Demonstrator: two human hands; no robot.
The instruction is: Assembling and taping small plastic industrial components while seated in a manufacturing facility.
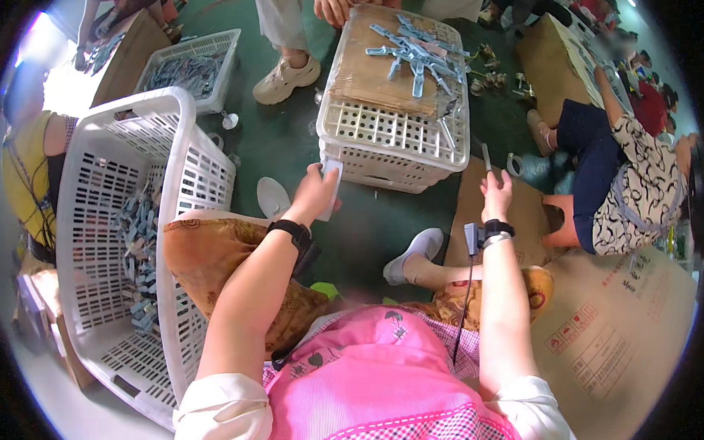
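Observation:
My left hand is closed on a flat, pale grey-white plastic piece, just off the near left corner of a white crate. My right hand is raised to the right of that crate, its fingers closed on a slim, pale strip pointing upward; its kind is too small to tell. On the crate lies a cardboard sheet, with several light-blue plastic pieces spread in a star-like pile. A thin, shiny metal-looking tool rests at the crate's near right edge.
At my left a large white basket holds many grey-blue pieces. Behind it stands another filled white crate. A person's hand is at the crate's far edge. Flattened cardboard lies right, beside a crouching person.

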